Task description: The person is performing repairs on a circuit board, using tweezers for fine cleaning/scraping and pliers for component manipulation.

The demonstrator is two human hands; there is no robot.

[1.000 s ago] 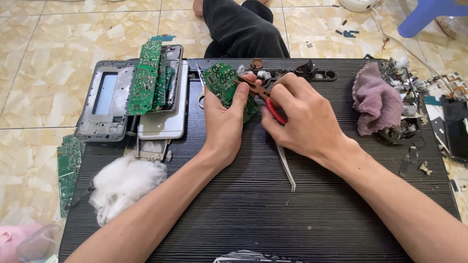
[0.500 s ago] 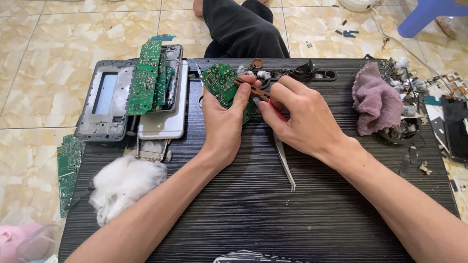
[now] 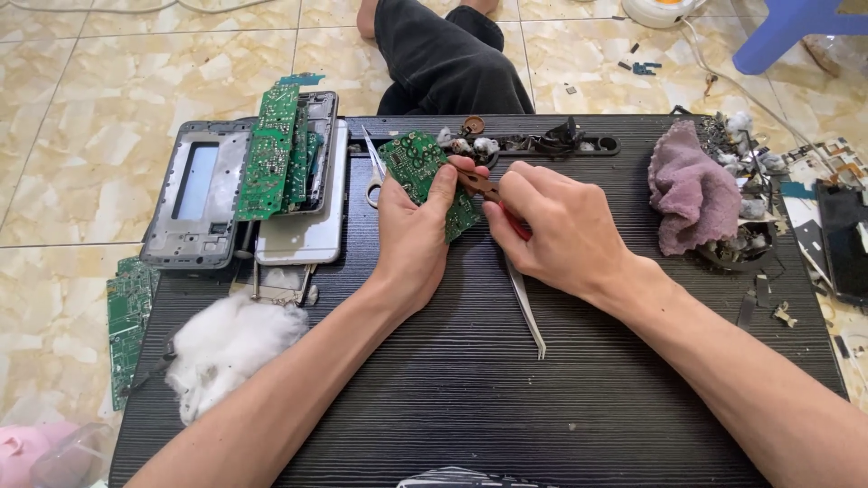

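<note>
Head view, tweezers, scissors, purple cloth

table: black, ribbed top, low on tiled floor
L of left hand: grey frames, green boards, white cotton wad
under right hand: tweezers
R of it: purple cloth, small scrap parts

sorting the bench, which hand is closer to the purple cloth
Right. The right hand sits mid-table, just left of the purple cloth but apart from it; the left hand is farther left, holding the green circuit board.
</note>
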